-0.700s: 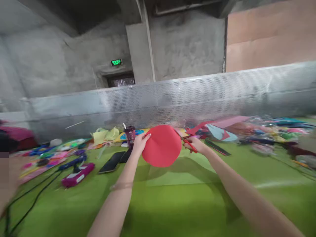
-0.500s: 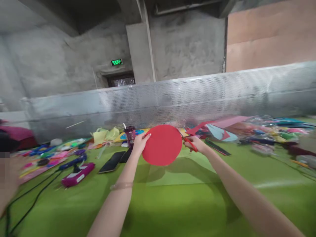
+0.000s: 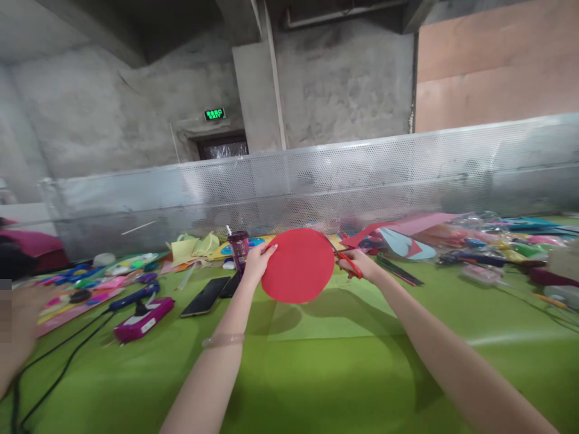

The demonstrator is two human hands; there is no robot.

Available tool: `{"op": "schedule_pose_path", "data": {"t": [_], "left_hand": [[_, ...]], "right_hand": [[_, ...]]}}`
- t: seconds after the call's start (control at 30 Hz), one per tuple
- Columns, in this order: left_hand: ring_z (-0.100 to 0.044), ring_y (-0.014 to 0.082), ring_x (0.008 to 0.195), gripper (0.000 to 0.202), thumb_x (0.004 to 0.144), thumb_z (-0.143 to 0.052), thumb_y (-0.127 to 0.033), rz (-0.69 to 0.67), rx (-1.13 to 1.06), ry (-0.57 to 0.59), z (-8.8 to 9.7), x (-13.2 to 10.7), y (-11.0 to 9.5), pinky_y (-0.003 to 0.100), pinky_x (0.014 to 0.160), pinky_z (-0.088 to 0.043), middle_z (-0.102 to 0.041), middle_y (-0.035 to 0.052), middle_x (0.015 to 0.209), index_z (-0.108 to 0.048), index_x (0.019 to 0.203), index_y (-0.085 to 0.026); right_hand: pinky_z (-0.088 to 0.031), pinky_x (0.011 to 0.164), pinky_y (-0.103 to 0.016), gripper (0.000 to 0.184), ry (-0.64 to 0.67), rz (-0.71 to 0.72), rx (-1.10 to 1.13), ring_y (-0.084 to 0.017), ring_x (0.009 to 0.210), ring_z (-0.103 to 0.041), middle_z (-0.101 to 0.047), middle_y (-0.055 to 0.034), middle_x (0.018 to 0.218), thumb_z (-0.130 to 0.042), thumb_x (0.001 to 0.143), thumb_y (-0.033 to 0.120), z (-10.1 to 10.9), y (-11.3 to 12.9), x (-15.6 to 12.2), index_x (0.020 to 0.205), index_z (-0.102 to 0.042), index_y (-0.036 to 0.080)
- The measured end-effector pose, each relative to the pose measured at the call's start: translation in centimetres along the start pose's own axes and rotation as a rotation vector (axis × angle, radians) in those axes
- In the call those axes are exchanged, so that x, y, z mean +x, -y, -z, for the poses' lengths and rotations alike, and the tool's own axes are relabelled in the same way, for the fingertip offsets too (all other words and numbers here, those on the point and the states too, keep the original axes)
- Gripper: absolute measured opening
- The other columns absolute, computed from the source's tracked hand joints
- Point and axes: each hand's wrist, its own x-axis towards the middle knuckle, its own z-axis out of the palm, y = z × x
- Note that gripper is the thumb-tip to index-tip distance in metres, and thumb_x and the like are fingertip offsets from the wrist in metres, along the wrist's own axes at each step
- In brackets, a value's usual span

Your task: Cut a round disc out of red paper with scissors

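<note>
A round sheet of red paper is held up over the green table. My left hand pinches its left edge, thumb on the near face. Red-handled scissors are gripped in my right hand, beside the disc's right edge. Their blades point up and left at the rim and are partly hidden, so I cannot tell how far apart they are. Beneath the disc lies a pale green sheet with shadows across it.
On the left are a purple power strip with black cables, a phone and a dark cup with a straw. Paper scraps and craft pieces line the back. Another person's arm reaches in at far left. A perforated metal screen stands behind.
My hands, the red disc and the scissors stay almost in place. At far left, the other person's hand comes further into view over the craft pieces.
</note>
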Motion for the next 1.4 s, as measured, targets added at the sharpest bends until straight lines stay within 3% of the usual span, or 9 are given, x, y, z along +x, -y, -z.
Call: {"op": "schedule_pose_path", "data": {"t": [0.97, 1.4], "left_hand": [[-0.061, 0.0222, 0.079, 0.031, 0.070, -0.059, -0.044, -0.013, 0.028, -0.044, 0.25, 0.23, 0.44, 0.030, 0.072, -0.046, -0.068, 0.0058, 0.080, -0.065, 0.080, -0.016], [-0.061, 0.0238, 0.084, 0.031, 0.071, -0.059, -0.043, -0.016, 0.023, -0.005, 0.17, -0.07, -0.21, 0.033, 0.077, -0.046, -0.069, 0.0069, 0.086, -0.066, 0.084, -0.015]], "right_hand": [[-0.044, 0.040, -0.022, 0.016, -0.019, -0.031, 0.014, -0.008, 0.039, -0.044, -0.042, 0.0043, 0.046, -0.053, 0.067, 0.030, 0.13, 0.10, -0.16, 0.061, -0.050, 0.015], [-0.042, 0.041, -0.022, 0.014, 0.018, -0.023, 0.060, -0.009, 0.040, -0.043, -0.042, 0.0048, 0.045, -0.053, 0.066, 0.028, 0.04, 0.54, -0.32, 0.058, -0.049, 0.017]]}}
